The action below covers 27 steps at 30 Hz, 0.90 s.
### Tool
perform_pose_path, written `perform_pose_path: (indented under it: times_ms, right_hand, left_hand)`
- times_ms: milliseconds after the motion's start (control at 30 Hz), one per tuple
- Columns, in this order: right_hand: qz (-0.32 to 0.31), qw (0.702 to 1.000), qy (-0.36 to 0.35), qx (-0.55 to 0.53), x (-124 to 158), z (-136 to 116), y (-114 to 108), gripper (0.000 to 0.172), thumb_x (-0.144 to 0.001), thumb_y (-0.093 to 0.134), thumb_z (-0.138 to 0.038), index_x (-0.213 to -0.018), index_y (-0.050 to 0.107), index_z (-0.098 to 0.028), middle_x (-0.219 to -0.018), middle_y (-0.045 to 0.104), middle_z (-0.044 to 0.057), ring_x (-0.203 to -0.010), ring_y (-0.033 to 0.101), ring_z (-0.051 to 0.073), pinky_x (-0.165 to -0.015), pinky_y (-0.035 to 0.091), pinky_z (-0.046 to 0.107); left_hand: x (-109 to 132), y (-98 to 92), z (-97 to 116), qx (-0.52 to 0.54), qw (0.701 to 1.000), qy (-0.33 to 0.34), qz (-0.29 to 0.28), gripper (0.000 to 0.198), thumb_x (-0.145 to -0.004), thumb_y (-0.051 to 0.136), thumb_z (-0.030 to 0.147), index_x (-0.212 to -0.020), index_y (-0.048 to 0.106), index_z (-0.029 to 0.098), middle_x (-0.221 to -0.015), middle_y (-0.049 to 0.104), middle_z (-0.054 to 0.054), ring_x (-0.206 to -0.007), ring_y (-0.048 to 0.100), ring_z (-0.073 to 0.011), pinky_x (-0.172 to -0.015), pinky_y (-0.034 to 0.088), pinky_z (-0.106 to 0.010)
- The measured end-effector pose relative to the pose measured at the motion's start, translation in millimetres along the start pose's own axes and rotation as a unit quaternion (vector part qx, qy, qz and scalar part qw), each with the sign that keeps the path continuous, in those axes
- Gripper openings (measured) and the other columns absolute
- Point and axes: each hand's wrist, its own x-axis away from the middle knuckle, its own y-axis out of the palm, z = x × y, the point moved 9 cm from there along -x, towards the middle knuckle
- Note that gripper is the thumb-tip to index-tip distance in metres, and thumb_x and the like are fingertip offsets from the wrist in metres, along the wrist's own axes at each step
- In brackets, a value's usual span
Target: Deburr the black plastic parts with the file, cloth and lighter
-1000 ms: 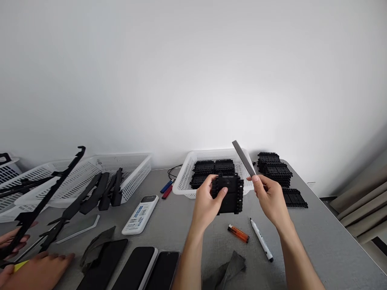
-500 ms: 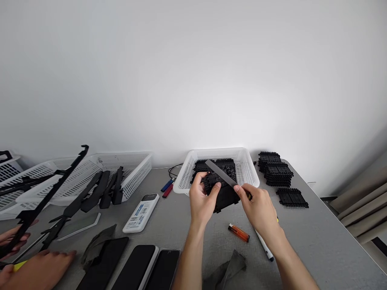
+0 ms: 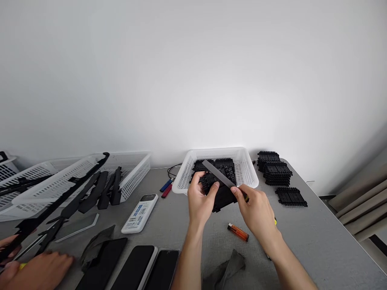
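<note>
My left hand [image 3: 202, 199] grips a black plastic panel [image 3: 223, 197] with toothed edges, held tilted in front of a white basket. In my right hand [image 3: 256, 209] is a flat grey metal file [image 3: 218, 173]; its black and yellow handle is mostly hidden by my palm. The blade lies slantwise across the panel's upper part, pointing up and left. Whether it touches the edge I cannot tell. Below my hands an orange lighter [image 3: 238, 232] lies on the table.
Several like panels fill part of the white basket [image 3: 248, 171], and more are in stacks [image 3: 276, 173] at the right. Phones [image 3: 133, 266], a white power bank [image 3: 140, 213] and grey cloths [image 3: 226, 268] lie nearer. At left, another person's hand [image 3: 42, 270] works by a long black strip [image 3: 57, 201].
My hands, panel and file have shifted only slightly. At left, the other person's long black strip has swung down and to the right.
</note>
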Motion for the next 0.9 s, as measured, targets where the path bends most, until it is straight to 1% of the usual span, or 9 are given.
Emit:
perform_pose_path:
  times_ms: [100, 167, 333, 467, 600, 667, 733, 833, 900]
  right_hand:
    - [0.033, 0.999, -0.005, 0.011, 0, 1, -6, 0.05, -0.099, 0.039, -0.056, -0.063, 0.047, -0.022, -0.054, 0.05, 0.0, -0.049, 0.031, 0.014, -0.052, 0.019, 0.027]
    - [0.043, 0.999, 0.0, 0.01, 0, 3, -9, 0.05, -0.1, 0.039, -0.056, -0.064, 0.049, -0.023, -0.054, 0.05, 0.0, -0.048, 0.032, 0.014, -0.051, 0.02, 0.028]
    - [0.013, 1.0, -0.004, 0.009, 0, 3, -4, 0.048, -0.1, 0.04, -0.055, -0.066, 0.051, -0.023, -0.055, 0.054, 0.001, -0.05, 0.033, 0.014, -0.052, 0.021, 0.027]
    - [0.035, 0.999, 0.005, 0.009, 0, 6, -9, 0.049, -0.1, 0.039, -0.055, -0.064, 0.05, -0.023, -0.054, 0.051, 0.0, -0.049, 0.031, 0.014, -0.051, 0.021, 0.028]
    - [0.01, 1.0, -0.004, -0.008, -1, 6, -5, 0.049, -0.099, 0.039, -0.057, -0.066, 0.052, -0.023, -0.054, 0.05, -0.001, -0.051, 0.03, 0.014, -0.05, 0.021, 0.027]
    - [0.007, 1.0, 0.007, -0.015, -2, 8, -6, 0.049, -0.099, 0.04, -0.057, -0.066, 0.052, -0.022, -0.054, 0.049, -0.001, -0.052, 0.029, 0.014, -0.051, 0.02, 0.027]
    - [0.018, 0.999, 0.027, -0.038, -3, 14, -10, 0.05, -0.098, 0.041, -0.058, -0.066, 0.052, -0.022, -0.053, 0.045, -0.002, -0.052, 0.027, 0.013, -0.051, 0.02, 0.028]
    - [0.015, 0.992, 0.048, -0.118, -7, 26, -15, 0.053, -0.095, 0.042, -0.063, -0.067, 0.055, -0.02, -0.052, 0.036, -0.004, -0.052, 0.025, 0.012, -0.05, 0.019, 0.028]
    - [-0.001, 0.98, 0.064, -0.189, -12, 36, -14, 0.055, -0.093, 0.043, -0.066, -0.072, 0.061, -0.019, -0.054, 0.037, -0.004, -0.051, 0.029, 0.012, -0.048, 0.021, 0.027]
  left_hand:
    - [0, -1.1, -2, 0.013, 1.0, -0.003, 0.004, 0.037, -0.077, 0.073, 0.037, -0.106, 0.054, 0.022, -0.088, 0.071, -0.003, -0.084, 0.07, -0.0227, -0.072, 0.054, -0.03]
    - [0, -2.7, -3, 0.015, 1.0, -0.008, 0.01, 0.038, -0.077, 0.073, 0.038, -0.106, 0.054, 0.022, -0.086, 0.071, -0.003, -0.081, 0.07, -0.0224, -0.07, 0.054, -0.029]
    - [0, -3.9, -2, 0.017, 1.0, -0.002, 0.014, 0.037, -0.076, 0.074, 0.038, -0.104, 0.054, 0.023, -0.085, 0.07, -0.002, -0.082, 0.07, -0.0221, -0.068, 0.053, -0.028]
    - [-1, -6.7, -5, 0.017, 1.0, -0.005, 0.026, 0.038, -0.076, 0.074, 0.038, -0.104, 0.054, 0.022, -0.083, 0.069, -0.002, -0.077, 0.069, -0.021, -0.065, 0.052, -0.027]
    - [-1, -7.2, -5, 0.001, 1.0, 0.009, 0.023, 0.038, -0.077, 0.073, 0.04, -0.105, 0.054, 0.023, -0.084, 0.069, -0.002, -0.079, 0.068, -0.0212, -0.067, 0.052, -0.027]
    - [-1, -8.1, -3, -0.009, 1.0, 0.013, 0.025, 0.038, -0.078, 0.072, 0.04, -0.106, 0.054, 0.023, -0.085, 0.069, -0.002, -0.079, 0.068, -0.0213, -0.069, 0.052, -0.028]
    - [-1, -10.1, -2, -0.019, 0.999, 0.019, 0.034, 0.038, -0.079, 0.072, 0.042, -0.106, 0.054, 0.023, -0.087, 0.069, -0.003, -0.081, 0.067, -0.0214, -0.07, 0.052, -0.028]
    - [-1, -13.3, 4, -0.034, 0.997, 0.042, 0.051, 0.039, -0.079, 0.073, 0.044, -0.105, 0.054, 0.022, -0.09, 0.068, -0.003, -0.084, 0.067, -0.0215, -0.073, 0.052, -0.028]
    - [0, -13.9, 8, -0.028, 0.996, 0.064, 0.057, 0.037, -0.08, 0.072, 0.046, -0.102, 0.055, 0.023, -0.091, 0.067, -0.004, -0.085, 0.067, -0.0214, -0.074, 0.052, -0.028]
